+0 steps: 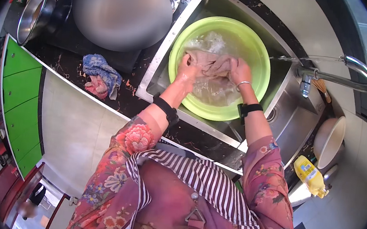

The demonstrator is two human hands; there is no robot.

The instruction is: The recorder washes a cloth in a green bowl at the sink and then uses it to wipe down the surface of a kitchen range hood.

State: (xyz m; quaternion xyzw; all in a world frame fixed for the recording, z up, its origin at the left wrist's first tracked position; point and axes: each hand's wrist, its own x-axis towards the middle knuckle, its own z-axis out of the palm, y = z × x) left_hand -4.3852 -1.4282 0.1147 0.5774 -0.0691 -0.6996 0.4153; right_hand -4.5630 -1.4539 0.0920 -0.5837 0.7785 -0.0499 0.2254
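Note:
A light green plastic basin (176, 90) of cloudy water stands in the left bowl of a stainless steel sink (162, 61). In it, a wet brownish-pink cloth (211, 63) is stretched between both hands. My left hand (187, 69) grips the cloth's left end, and my right hand (241, 73) has hold of its right end. Part of the cloth lies under the water. Bubbles and splashes show on the surface behind it. From the chrome faucet (343, 80) at the right, a thin stream of water runs leftward in the picture toward the basin.
A blue cloth (102, 71) and a pink cloth (96, 87) lie on the dark counter left of the sink. Farther left stands a steel pot (31, 15). A blurred patch covers part of the counter. At right are a yellow detergent bottle (310, 174) and a pale basin (329, 143).

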